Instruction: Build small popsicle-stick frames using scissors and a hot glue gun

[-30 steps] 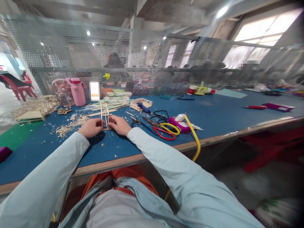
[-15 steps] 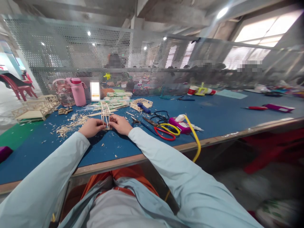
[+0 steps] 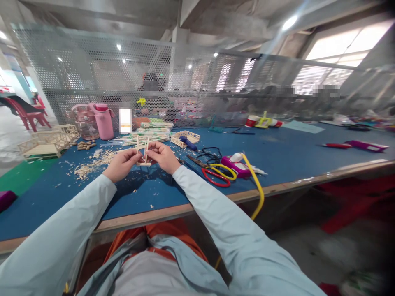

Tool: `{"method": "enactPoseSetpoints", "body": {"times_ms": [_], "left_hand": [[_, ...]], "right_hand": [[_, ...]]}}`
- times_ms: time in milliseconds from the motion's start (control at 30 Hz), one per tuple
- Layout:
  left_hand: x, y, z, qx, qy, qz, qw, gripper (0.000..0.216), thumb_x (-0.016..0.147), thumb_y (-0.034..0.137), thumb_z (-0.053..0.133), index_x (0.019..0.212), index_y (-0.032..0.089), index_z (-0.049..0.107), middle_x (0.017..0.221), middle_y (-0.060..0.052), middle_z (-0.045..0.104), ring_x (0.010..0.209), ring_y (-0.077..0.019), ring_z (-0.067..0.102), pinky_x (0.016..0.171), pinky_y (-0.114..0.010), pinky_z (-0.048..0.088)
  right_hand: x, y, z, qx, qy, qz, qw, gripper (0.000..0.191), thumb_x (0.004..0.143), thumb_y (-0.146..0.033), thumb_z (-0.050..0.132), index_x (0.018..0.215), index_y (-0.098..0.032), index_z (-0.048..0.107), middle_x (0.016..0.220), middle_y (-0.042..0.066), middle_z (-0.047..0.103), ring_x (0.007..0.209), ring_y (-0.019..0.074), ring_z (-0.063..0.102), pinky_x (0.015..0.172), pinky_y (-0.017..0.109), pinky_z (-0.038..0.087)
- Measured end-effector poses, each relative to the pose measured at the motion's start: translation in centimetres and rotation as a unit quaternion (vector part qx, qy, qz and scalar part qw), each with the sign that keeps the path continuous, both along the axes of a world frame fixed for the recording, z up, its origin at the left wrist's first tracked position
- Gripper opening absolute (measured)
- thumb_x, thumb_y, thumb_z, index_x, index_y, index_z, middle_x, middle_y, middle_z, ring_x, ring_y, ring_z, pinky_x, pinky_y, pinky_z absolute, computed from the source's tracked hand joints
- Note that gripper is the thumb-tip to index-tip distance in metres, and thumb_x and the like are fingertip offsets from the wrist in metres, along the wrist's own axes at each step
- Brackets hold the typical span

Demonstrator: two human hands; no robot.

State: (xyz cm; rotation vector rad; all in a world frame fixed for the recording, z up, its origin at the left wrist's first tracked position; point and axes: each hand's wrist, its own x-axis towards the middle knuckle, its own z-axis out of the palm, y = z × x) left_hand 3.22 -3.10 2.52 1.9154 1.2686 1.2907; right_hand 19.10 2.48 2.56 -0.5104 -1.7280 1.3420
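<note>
Between my two hands is a small frame of thin wooden sticks [image 3: 144,163], held up a little over the blue table. My left hand [image 3: 124,163] pinches its left side between thumb and fingers. On the opposite side, the thumb and fingers of my right hand [image 3: 164,156] close on an upright stick; parts of the frame are hidden behind the fingers. Wood scraps [image 3: 89,166] are scattered left of my left hand. Just beyond my hands lie bundles of wooden sticks [image 3: 156,128] and a finished-looking stick tray [image 3: 177,142] with a blue-handled tool [image 3: 189,143] on it.
Right of my hands lie scissors [image 3: 216,177] with red and yellow handles, a black cord [image 3: 210,154] and a purple glue gun [image 3: 236,166] with a yellow cable. Pink bottles [image 3: 104,121] and stick-built models [image 3: 46,144] stand at left. A perforated metal screen [image 3: 108,74] runs behind the table.
Both hands have lifted the stick frame slightly off the table and turned it, shifting a little to the right. The view has also moved slightly.
</note>
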Motion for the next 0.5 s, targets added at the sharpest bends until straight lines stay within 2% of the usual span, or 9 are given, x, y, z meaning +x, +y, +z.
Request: {"method": "enactPoseSetpoints", "body": {"times_ms": [167, 267, 367, 500], "left_hand": [[0.21, 0.04, -0.29, -0.016, -0.042, 0.006, 0.999, 0.038, 0.075, 0.055, 0.050, 0.082, 0.017, 0.054, 0.070, -0.003, 0.062, 0.062, -0.0141, 0.057, 0.047, -0.023, 0.041], [0.37, -0.06, -0.22, -0.023, -0.069, -0.008, 0.997, 0.036, 0.075, 0.053, 0.051, 0.080, 0.017, 0.053, 0.068, -0.001, 0.060, 0.054, -0.0112, 0.052, 0.044, -0.022, 0.039], [0.53, -0.30, -0.08, -0.022, -0.100, -0.040, 0.994, 0.032, 0.071, 0.046, 0.059, 0.081, 0.016, 0.051, 0.069, 0.000, 0.057, 0.057, -0.0104, 0.052, 0.051, -0.023, 0.043], [0.63, -0.47, -0.13, -0.037, -0.124, -0.099, 0.987, 0.039, 0.057, 0.027, 0.073, 0.085, 0.017, 0.047, 0.074, 0.003, 0.056, 0.069, -0.0111, 0.057, 0.063, -0.024, 0.046]], "right_hand": [[-0.07, -0.42, 0.43, -0.010, 0.010, 0.006, 1.000, 0.026, 0.067, -0.035, 0.066, 0.082, -0.018, 0.051, 0.059, -0.005, 0.060, 0.050, 0.0081, 0.056, 0.043, 0.017, 0.047], [-0.04, -0.49, 0.49, -0.017, 0.011, 0.009, 1.000, 0.027, 0.067, -0.035, 0.067, 0.082, -0.018, 0.052, 0.059, -0.005, 0.060, 0.049, 0.0076, 0.056, 0.043, 0.017, 0.047], [-0.02, -0.51, 0.48, -0.024, 0.011, 0.010, 1.000, 0.027, 0.067, -0.035, 0.067, 0.082, -0.018, 0.052, 0.058, -0.005, 0.061, 0.049, 0.0076, 0.057, 0.043, 0.017, 0.047], [-0.04, -0.61, 0.54, -0.025, 0.020, 0.006, 0.999, 0.028, 0.066, -0.035, 0.067, 0.082, -0.018, 0.051, 0.059, -0.004, 0.063, 0.049, 0.0083, 0.058, 0.043, 0.017, 0.047]]}}
